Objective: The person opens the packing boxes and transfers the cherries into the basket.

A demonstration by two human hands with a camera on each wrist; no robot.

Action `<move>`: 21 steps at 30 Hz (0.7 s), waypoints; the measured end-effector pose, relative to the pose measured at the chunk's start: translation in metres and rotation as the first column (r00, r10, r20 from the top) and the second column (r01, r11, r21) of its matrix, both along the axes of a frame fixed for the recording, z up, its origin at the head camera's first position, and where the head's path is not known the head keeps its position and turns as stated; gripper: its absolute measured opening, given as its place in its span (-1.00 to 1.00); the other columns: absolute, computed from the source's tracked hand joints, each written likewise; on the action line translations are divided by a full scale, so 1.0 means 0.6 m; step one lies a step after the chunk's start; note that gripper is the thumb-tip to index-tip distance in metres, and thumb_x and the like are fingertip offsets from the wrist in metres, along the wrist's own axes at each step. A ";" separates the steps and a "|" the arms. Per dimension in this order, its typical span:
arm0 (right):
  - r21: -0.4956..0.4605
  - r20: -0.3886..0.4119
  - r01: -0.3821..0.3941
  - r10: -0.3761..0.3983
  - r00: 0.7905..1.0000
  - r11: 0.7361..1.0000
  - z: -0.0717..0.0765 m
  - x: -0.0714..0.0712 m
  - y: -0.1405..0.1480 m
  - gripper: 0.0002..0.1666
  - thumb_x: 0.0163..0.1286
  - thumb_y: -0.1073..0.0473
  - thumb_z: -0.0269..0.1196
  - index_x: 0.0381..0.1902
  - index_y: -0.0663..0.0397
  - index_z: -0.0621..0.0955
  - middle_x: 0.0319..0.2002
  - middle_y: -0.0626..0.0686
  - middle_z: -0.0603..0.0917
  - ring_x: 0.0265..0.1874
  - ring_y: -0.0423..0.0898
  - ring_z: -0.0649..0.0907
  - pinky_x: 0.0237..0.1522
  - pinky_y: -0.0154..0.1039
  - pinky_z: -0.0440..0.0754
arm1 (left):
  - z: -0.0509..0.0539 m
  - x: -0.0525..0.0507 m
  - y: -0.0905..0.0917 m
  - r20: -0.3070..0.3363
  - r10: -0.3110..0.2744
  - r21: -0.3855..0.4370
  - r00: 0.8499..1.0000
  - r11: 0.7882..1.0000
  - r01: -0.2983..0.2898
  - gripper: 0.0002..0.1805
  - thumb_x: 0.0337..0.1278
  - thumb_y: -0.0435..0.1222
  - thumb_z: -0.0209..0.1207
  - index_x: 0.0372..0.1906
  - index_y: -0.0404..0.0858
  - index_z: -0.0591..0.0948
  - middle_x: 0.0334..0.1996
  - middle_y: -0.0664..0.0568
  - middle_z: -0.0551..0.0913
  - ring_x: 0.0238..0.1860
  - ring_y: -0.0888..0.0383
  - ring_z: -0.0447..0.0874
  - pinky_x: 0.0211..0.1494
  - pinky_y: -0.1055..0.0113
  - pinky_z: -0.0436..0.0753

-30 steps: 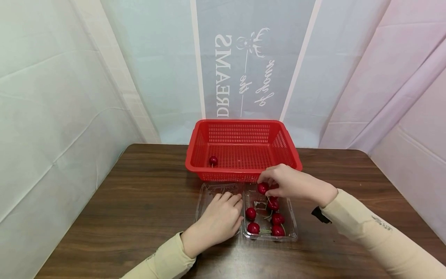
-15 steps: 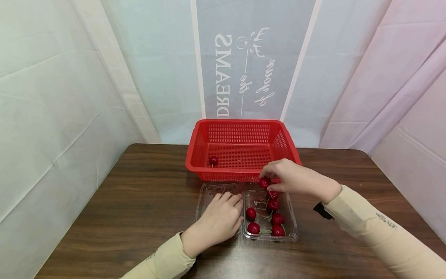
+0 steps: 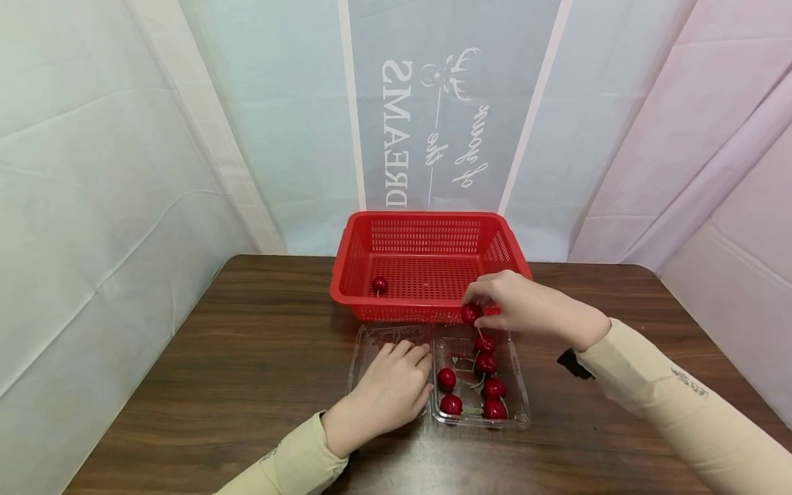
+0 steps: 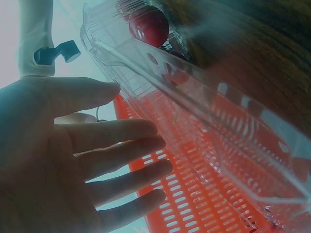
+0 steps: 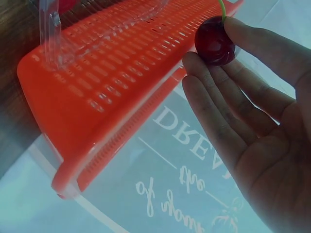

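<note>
Thumb and fingers of my right hand pinch a dark red cherry, held at the basket's front right rim; its green stem shows in the right wrist view. Below is a clear plastic clamshell box, unfolded on the table, with several cherries in its right half. My left hand lies over the box's left half, near the fold. In the left wrist view its fingers are extended beside the plastic and hold nothing. One more cherry sits in the red basket.
The basket stands at the back of the dark wooden table, directly behind the clamshell. A printed curtain hangs close behind it, and pale fabric encloses both sides.
My right hand has risen and moved away from me, carrying the cherry up from the box to the basket's front rim. My left hand stays where it was.
</note>
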State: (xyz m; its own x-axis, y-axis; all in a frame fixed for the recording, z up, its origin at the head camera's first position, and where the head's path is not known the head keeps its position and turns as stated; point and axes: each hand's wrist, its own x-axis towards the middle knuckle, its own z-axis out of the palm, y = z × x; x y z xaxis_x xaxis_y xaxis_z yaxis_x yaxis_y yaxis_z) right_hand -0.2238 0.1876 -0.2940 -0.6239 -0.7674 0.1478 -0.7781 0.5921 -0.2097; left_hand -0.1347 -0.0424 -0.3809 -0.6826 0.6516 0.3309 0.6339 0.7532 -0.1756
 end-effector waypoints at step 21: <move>0.002 0.008 0.037 -0.037 0.999 0.999 0.018 -0.039 -0.004 -0.66 0.00 0.25 0.46 -0.20 0.06 0.67 -0.28 -0.04 0.71 -0.34 -0.18 0.67 -0.22 -0.19 0.66 | 0.000 -0.001 -0.001 0.000 -0.007 0.005 1.000 1.000 0.007 -0.63 0.12 -0.07 0.18 -0.07 -0.20 0.67 0.02 0.02 0.65 -0.03 0.08 0.57 -0.11 0.23 0.53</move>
